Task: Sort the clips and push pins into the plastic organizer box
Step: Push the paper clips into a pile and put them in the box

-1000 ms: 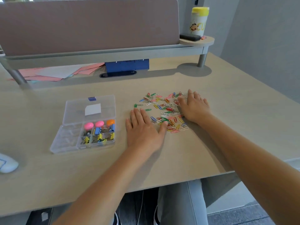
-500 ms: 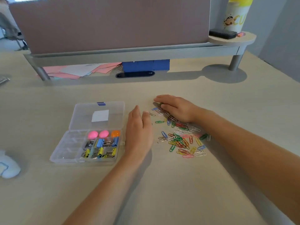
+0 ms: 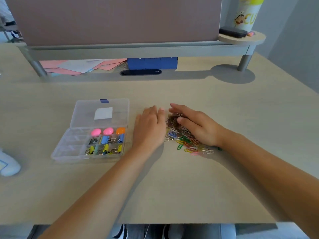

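Cupping a pile of paper clips (image 3: 185, 138) just right of the organizer box (image 3: 89, 144), the left hand (image 3: 149, 128) and right hand (image 3: 198, 125) lie loose-fingered, gripping nothing. Binder clips (image 3: 105, 145) and push pins (image 3: 107, 131) already fill compartments; paper clips remain unsorted.

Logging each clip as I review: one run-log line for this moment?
stage: gathering | left hand: flat beside paper clips | right hand: cupped over pile | organizer box: open, paper clips not in
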`<action>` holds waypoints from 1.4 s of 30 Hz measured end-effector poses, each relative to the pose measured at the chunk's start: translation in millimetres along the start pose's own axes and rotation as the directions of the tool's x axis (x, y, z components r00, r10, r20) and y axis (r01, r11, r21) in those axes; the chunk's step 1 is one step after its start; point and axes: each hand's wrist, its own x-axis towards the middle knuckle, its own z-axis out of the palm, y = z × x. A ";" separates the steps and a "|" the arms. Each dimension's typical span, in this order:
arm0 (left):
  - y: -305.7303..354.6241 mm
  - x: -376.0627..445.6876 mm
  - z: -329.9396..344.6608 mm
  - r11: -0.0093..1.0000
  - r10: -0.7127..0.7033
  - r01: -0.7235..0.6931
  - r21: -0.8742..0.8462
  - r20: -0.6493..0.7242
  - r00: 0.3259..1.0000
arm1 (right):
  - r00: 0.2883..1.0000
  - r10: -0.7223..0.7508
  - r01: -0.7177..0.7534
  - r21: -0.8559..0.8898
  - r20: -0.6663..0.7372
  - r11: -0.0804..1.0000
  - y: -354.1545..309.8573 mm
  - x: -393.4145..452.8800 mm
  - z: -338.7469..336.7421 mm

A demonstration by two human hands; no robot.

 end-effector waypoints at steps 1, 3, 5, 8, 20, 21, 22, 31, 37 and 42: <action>0.9 0.1 1.3 0.999 0.027 -0.028 0.040 0.037 0.999 | 0.996 0.048 -0.044 0.049 -0.078 0.998 -4.0 -10.8 -2.8; 3.0 1.4 4.2 0.993 0.076 -0.085 0.085 0.103 0.992 | 0.958 0.152 -0.133 0.091 -0.243 0.987 -9.0 -31.6 -8.2; 8.2 0.1 8.3 0.985 0.128 -0.144 0.091 0.163 0.978 | 0.897 0.252 -0.241 0.076 -0.364 0.967 -10.5 -52.8 -10.6; 21.1 -6.3 16.8 0.976 0.211 -0.216 -0.007 0.232 0.949 | 0.835 0.338 -0.387 -0.026 -0.434 0.922 -7.7 -82.4 -6.2; 13.9 -16.0 0.2 0.860 -0.029 0.033 -0.510 0.015 0.999 | 0.871 0.433 -0.490 -0.345 -0.231 0.801 -37.5 -55.6 22.2; 8.5 -14.4 -1.6 0.842 -0.053 0.051 -0.537 0.012 0.999 | 0.877 0.422 -0.479 -0.342 -0.231 0.809 -38.9 -46.2 24.7; 3.2 -13.0 -3.5 0.829 -0.068 0.064 -0.555 0.012 0.998 | 0.883 0.410 -0.467 -0.338 -0.229 0.817 -39.7 -37.1 27.1; -15.7 -16.3 -20.1 0.872 -0.011 0.031 -0.489 0.043 0.999 | 0.971 0.122 -0.168 -0.224 -0.205 0.960 -34.7 -18.3 30.6; -9.1 -19.1 -8.9 0.969 0.156 -0.137 -0.204 0.079 0.985 | 0.958 0.117 -0.160 -0.150 -0.262 0.976 -36.3 -46.6 29.9; -4.6 -19.7 4.7 0.869 0.349 -0.402 0.288 0.218 0.911 | 0.816 0.278 -0.336 -0.023 -0.507 0.942 -27.4 -80.2 14.5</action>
